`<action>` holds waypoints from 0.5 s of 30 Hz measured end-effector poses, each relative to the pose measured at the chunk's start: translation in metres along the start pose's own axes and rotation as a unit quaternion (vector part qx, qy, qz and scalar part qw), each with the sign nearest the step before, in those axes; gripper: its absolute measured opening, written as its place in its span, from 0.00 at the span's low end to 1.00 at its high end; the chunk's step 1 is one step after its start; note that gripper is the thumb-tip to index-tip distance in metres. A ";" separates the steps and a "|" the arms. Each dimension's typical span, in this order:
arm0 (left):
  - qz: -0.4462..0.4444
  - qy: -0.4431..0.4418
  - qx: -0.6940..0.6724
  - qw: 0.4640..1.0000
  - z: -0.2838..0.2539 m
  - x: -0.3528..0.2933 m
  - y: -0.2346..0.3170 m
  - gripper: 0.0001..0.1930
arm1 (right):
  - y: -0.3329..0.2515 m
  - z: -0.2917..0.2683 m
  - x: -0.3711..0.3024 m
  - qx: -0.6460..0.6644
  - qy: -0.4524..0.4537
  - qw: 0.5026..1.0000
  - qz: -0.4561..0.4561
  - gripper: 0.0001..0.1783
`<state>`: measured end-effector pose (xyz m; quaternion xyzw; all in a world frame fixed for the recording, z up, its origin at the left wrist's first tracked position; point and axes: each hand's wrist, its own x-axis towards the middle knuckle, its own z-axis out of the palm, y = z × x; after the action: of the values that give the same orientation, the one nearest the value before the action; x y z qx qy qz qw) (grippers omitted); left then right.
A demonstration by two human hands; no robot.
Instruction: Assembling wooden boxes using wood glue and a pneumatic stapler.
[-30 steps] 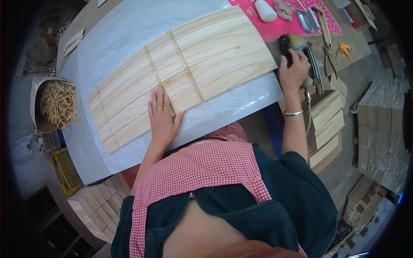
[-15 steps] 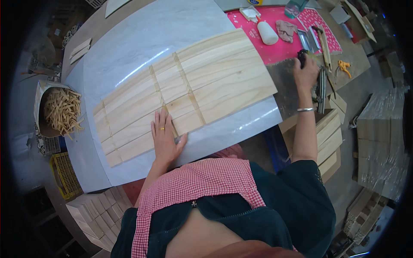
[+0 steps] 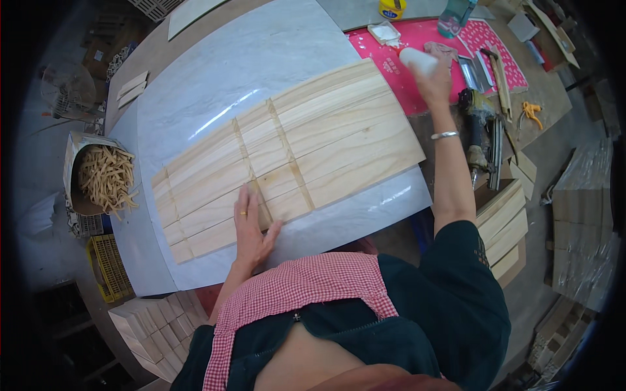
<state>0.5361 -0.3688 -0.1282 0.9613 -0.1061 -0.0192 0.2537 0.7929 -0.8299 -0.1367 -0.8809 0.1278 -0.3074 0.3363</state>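
A large pale wooden panel (image 3: 345, 130) of several joined boards lies slanted on the light sheet in front of me. Narrow tan bands cross it, and its far edge curves. My left hand (image 3: 252, 229) rests on its near edge, fingers stretched out, holding nothing. At the far right, my right hand (image 3: 435, 85) is closed round a white squeeze bottle (image 3: 417, 60) with a red tip, which is tilted over the pink mat (image 3: 385, 63). A crumpled cloth (image 3: 440, 49) lies just behind that hand. Beside my right forearm is an air nail gun (image 3: 476, 127), touched by neither hand.
A small tray of white stuff (image 3: 385, 32), a yellow tub (image 3: 392, 9) and a teal bottle (image 3: 454, 18) stand at the back. A hammer (image 3: 499, 81) and orange clippers (image 3: 531, 115) lie right. A container of wooden strips (image 3: 104, 176) stands left; wooden pieces (image 3: 505, 228) are stacked right.
My right hand has left the nail gun, moved up and left, and taken hold of the white bottle, now tilted. My left hand stays on the panel. The whole view has shifted slightly.
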 end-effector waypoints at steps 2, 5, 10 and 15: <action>0.014 0.029 0.012 0.999 -0.005 0.010 -0.002 0.38 | -0.017 -0.027 -0.005 0.062 0.046 0.996 -0.048 0.33; 0.047 0.065 0.037 0.996 -0.007 0.043 -0.005 0.36 | -0.034 -0.056 -0.013 0.274 0.114 0.954 0.045 0.33; 0.060 0.088 0.105 0.989 0.003 0.119 -0.012 0.36 | -0.015 -0.045 -0.021 0.178 0.099 0.976 0.081 0.32; 0.007 0.053 0.173 0.983 0.018 0.151 -0.019 0.37 | -0.012 -0.014 -0.024 0.231 0.073 0.955 0.173 0.34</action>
<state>0.6852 -0.3940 -0.1509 0.9895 -0.1013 0.0527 0.0887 0.7661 -0.8182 -0.1317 -0.7184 0.2283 -0.3292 0.5687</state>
